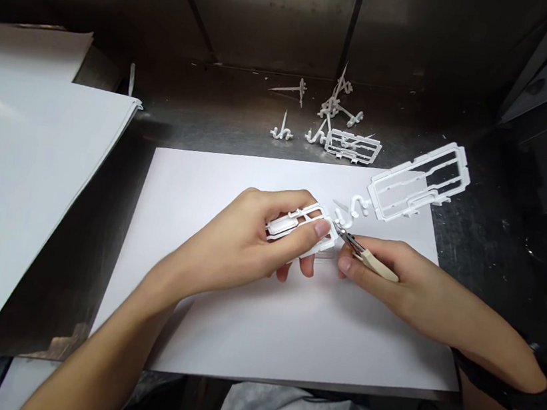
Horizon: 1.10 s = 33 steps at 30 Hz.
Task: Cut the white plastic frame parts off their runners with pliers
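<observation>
My left hand (270, 231) is closed around a white plastic frame part (325, 215), thumb on top. A curved white sprue (355, 206) joins its right end to a second, similar frame part (420, 183), which juts out to the upper right with no hand on it. In my right hand (395, 275) are small side cutters (371, 261) with cream handles. Their metal jaws touch the spot where the sprue meets the held part; whether the jaws are closed there, I cannot tell. Both hands are over a white paper sheet (257, 330).
Several cut-off white sprue pieces (334, 105) lie on the dark metal bench (204, 118) beyond the paper. Beside them rests another white frame part (353, 147). A stack of white sheets (31, 166) takes up the left side. A metal wall (278, 17) closes off the back.
</observation>
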{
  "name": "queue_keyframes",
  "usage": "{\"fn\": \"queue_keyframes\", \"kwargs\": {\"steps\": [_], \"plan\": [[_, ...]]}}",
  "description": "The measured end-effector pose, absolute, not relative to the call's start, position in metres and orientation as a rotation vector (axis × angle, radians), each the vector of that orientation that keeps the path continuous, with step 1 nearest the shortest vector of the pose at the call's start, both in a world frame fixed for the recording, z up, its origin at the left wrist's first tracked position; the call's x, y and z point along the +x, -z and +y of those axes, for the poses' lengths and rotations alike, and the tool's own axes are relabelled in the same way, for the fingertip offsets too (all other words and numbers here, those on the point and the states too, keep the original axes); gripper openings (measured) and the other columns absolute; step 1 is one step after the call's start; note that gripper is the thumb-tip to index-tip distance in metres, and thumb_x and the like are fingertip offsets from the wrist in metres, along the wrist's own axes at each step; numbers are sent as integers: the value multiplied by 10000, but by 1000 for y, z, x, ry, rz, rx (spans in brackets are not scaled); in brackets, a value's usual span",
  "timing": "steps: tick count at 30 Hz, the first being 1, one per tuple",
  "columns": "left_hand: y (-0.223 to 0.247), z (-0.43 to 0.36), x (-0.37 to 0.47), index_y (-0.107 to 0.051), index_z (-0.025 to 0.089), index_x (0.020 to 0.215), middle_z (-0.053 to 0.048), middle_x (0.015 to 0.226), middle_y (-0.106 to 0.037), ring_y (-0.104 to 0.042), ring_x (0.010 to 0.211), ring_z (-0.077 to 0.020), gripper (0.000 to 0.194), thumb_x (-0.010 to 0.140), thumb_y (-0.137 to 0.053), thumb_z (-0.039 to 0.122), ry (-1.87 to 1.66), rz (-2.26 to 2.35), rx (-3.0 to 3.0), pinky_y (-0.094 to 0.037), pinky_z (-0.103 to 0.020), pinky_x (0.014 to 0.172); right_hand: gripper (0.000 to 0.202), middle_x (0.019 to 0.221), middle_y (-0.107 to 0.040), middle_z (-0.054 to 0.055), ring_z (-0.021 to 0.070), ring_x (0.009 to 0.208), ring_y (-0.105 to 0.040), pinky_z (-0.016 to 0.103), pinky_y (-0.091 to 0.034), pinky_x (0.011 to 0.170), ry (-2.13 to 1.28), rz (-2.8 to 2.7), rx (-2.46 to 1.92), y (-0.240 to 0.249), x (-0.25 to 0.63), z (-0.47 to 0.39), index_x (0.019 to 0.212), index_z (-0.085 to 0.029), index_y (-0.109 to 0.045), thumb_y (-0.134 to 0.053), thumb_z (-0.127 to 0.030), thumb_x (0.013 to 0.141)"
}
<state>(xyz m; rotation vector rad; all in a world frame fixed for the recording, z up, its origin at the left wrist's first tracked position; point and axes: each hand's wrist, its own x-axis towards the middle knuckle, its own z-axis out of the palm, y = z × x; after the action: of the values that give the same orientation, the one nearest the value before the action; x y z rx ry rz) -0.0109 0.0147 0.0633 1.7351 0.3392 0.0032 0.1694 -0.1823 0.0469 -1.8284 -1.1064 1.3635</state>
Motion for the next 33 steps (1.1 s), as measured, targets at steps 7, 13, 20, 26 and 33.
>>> {"fn": "queue_keyframes", "kwargs": {"steps": [7, 13, 20, 26, 33], "plan": [[-63, 14, -11, -697, 205, 957, 37, 832, -751, -672, 598, -107, 126, 1083, -699, 218, -34, 344, 1719, -540, -174, 538, 448, 781, -551, 5, 197, 695, -490, 299, -375, 595, -1295, -1097, -1886, -51, 164, -180, 806, -197, -576, -626, -501, 1132], [-63, 15, -10, -704, 199, 958, 31, 835, -748, -679, 628, -117, 121, 1078, -698, 184, -46, 325, 1654, -563, -181, 560, 482, 765, -562, 19, 238, 737, -556, 329, -462, 679, -1275, -1111, -1863, -52, 164, -180, 769, -206, -586, -628, -521, 1131], [-65, 15, -10, -706, 179, 952, 25, 860, -764, -696, 632, -121, 133, 1084, -696, 187, -33, 323, 1636, -584, -181, 564, 400, 779, -503, -14, 185, 689, -436, 322, -354, 608, -1258, -1177, -1923, -46, 164, -182, 978, -206, -692, -554, -532, 1164], [-64, 15, -9, -729, 179, 970, 41, 928, -778, -657, 589, -89, 111, 1077, -701, 178, -34, 335, 1683, -539, -159, 502, 364, 732, -479, -29, 184, 682, -429, 324, -343, 607, -1143, -1221, -2017, -44, 161, -180, 972, -221, -670, -536, -509, 1149], [-66, 15, -9, -727, 173, 955, 43, 907, -782, -649, 578, -87, 122, 1073, -694, 172, -13, 334, 1688, -533, -147, 484, 435, 805, -586, 14, 220, 767, -547, 320, -382, 656, -1298, -1188, -1886, -49, 166, -180, 859, -198, -599, -567, -519, 1150]]}}
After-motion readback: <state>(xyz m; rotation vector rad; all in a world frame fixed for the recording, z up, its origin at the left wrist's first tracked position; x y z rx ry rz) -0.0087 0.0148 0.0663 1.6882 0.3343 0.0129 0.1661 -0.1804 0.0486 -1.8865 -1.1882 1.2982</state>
